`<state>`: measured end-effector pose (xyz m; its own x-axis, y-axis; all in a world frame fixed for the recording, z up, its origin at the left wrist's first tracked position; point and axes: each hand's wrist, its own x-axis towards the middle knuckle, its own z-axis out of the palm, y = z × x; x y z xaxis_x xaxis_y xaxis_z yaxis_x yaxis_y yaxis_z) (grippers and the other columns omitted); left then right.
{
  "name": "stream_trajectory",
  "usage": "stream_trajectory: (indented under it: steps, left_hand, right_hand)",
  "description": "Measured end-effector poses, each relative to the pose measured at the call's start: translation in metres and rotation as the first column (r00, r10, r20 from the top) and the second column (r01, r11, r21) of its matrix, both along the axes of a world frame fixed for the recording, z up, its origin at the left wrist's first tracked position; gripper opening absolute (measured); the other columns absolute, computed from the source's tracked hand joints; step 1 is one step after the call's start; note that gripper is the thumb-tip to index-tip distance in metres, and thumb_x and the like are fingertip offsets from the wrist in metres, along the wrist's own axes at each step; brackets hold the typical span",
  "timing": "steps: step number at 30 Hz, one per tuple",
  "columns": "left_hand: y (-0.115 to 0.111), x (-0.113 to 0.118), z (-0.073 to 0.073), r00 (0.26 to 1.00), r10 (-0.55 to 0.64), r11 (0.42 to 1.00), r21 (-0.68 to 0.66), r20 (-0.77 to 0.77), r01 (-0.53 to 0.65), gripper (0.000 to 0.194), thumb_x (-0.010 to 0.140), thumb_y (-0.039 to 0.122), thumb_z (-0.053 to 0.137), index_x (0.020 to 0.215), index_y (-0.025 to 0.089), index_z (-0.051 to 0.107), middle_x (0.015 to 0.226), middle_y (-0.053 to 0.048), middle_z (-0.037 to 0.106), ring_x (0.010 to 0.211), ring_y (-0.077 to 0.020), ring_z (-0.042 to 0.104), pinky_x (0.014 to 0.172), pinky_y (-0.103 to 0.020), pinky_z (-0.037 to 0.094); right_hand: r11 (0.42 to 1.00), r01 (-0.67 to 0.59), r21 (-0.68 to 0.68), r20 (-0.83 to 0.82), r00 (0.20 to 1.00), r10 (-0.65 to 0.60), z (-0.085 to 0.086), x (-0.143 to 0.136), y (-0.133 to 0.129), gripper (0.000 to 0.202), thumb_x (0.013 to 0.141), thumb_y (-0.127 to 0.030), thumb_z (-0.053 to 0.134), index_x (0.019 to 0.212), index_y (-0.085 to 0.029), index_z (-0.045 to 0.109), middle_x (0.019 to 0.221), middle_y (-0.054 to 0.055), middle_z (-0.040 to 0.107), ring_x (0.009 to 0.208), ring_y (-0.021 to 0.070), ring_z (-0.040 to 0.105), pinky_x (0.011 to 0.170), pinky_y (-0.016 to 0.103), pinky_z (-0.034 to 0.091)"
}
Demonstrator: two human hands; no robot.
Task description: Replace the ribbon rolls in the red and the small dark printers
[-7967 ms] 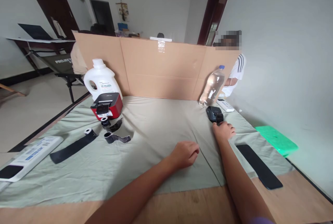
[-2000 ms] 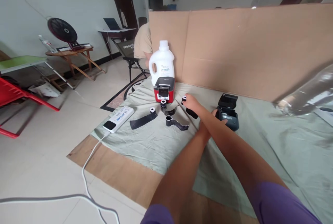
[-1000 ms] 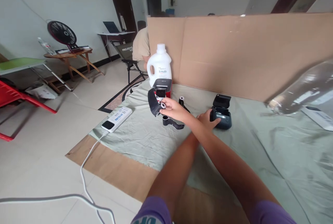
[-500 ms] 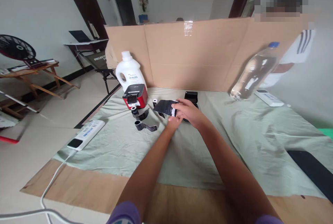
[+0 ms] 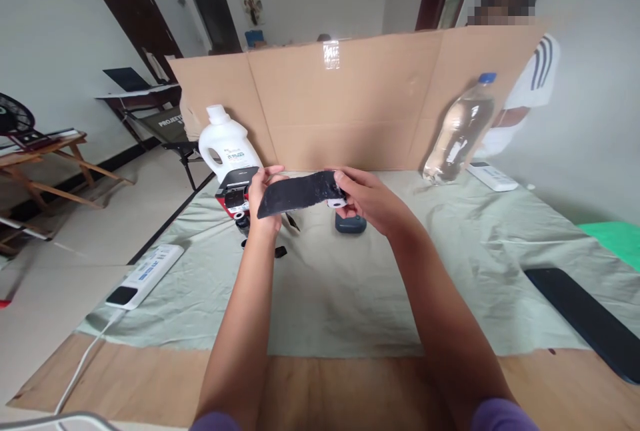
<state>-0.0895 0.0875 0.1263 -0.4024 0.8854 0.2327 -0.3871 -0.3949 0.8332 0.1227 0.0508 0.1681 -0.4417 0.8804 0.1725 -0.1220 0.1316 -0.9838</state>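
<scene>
The right hand [image 5: 367,199] is closed, its thumb on top and fingers beneath, around the roll [image 5: 336,203], which is up above the cloth [image 5: 325,304] on the desk [image 5: 320,384]. From the roll a black strip [image 5: 295,196] reaches across to the left hand [image 5: 265,201]. That hand is partly open, its fingers behind the strip's free end — whether they pinch it cannot be told.

Just below the right hand, partly hidden, the dark device [image 5: 351,224] sits on the cloth. Behind the left hand are the red printer [image 5: 240,179] and a small roll [image 5: 241,219], with the jug [image 5: 231,145] beyond. The bottle [image 5: 461,131] leans at the right end of the cardboard [image 5: 340,117] — a person's striped sleeve [image 5: 544,67] shows behind it. The phone [image 5: 583,317] lies well apart, near the desk's right side.
</scene>
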Motion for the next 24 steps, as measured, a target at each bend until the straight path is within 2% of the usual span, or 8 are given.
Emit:
stream_trajectory:
  steps: [3,5,7,10,13,16,20,24]
  left_hand:
    - [-0.006,-0.001,0.006,0.998,-0.057,0.997,0.043,-0.027,0.058,0.03,0.09,0.036,0.053,0.082,0.014,0.073,0.078,-0.005,0.069,0.069,-0.0132,0.062,0.058,-0.022,0.048]
    - [-0.01,-0.003,0.009,0.985,-0.124,0.99,0.055,-0.12,0.131,0.024,0.087,0.033,0.059,0.081,0.014,0.074,0.082,-0.006,0.07,0.071,-0.0154,0.063,0.058,-0.024,0.05]
    - [-0.015,-0.007,0.012,0.954,-0.237,0.969,0.031,-0.185,0.247,0.023,0.084,0.035,0.063,0.081,0.015,0.074,0.075,-0.008,0.068,0.062,-0.0179,0.061,0.052,-0.028,0.049]
    - [-0.024,-0.017,0.018,0.923,-0.352,0.936,-0.071,-0.154,0.345,0.03,0.082,0.045,0.063,0.085,0.017,0.073,0.067,-0.008,0.066,0.052,-0.0187,0.058,0.042,-0.029,0.046]
    - [-0.033,-0.028,0.024,0.931,-0.339,0.938,-0.13,-0.133,0.322,0.035,0.083,0.049,0.059,0.092,0.018,0.073,0.072,-0.009,0.069,0.054,-0.019,0.061,0.042,-0.029,0.049]
    - [-0.038,-0.038,0.028,0.929,-0.355,0.926,-0.172,-0.105,0.335,0.033,0.082,0.043,0.058,0.097,0.017,0.073,0.075,-0.01,0.07,0.047,-0.0164,0.057,0.036,-0.027,0.046]
    - [-0.043,-0.044,0.031,0.933,-0.347,0.919,-0.233,-0.098,0.318,0.023,0.078,0.028,0.059,0.097,0.02,0.07,0.06,-0.004,0.062,0.037,-0.0125,0.048,0.03,-0.022,0.035]
    - [-0.046,-0.045,0.035,0.932,-0.339,0.931,-0.191,-0.128,0.312,0.02,0.072,0.021,0.062,0.092,0.021,0.069,0.055,-0.001,0.056,0.036,-0.011,0.046,0.027,-0.018,0.031]
  right_hand:
    - [0.997,-0.04,-0.072,-0.055,0.998,0.036,0.002,0.0,-0.002,0.042,0.089,-0.057,0.06,0.112,-0.023,0.064,0.076,0.002,0.056,0.058,0.0125,0.051,0.048,0.025,0.034]
    - [0.99,-0.095,-0.103,-0.072,0.994,0.087,0.005,0.0,-0.004,0.039,0.088,-0.054,0.062,0.112,-0.023,0.065,0.078,0.002,0.057,0.06,0.0128,0.051,0.048,0.025,0.034]
    - [0.984,-0.128,-0.126,-0.09,0.989,0.117,0.006,0.0,-0.006,0.035,0.086,-0.048,0.065,0.112,-0.024,0.065,0.081,0.002,0.056,0.061,0.0127,0.05,0.048,0.025,0.033]
    - [0.975,-0.15,-0.167,-0.122,0.984,0.131,0.007,0.0,-0.007,0.034,0.084,-0.041,0.066,0.115,-0.025,0.065,0.082,0.001,0.054,0.061,0.0126,0.049,0.049,0.025,0.033]
    - [0.97,-0.163,-0.183,-0.126,0.982,0.142,0.007,0.001,-0.007,0.04,0.082,-0.033,0.066,0.121,-0.025,0.064,0.079,0.001,0.053,0.061,0.0129,0.048,0.05,0.025,0.034]
    - [0.975,-0.151,-0.162,-0.093,0.986,0.137,0.006,0.003,-0.008,0.048,0.078,-0.028,0.066,0.126,-0.023,0.063,0.075,0.001,0.053,0.061,0.0136,0.048,0.051,0.026,0.037]
    - [0.98,-0.142,-0.136,-0.073,0.988,0.133,0.006,0.006,-0.008,0.048,0.077,-0.026,0.064,0.126,-0.025,0.063,0.073,0.0,0.053,0.06,0.014,0.047,0.052,0.027,0.038]
    - [0.975,-0.178,-0.133,-0.089,0.982,0.167,0.009,0.006,-0.01,0.044,0.08,-0.03,0.061,0.123,-0.025,0.064,0.073,0.0,0.053,0.059,0.0137,0.047,0.052,0.026,0.036]
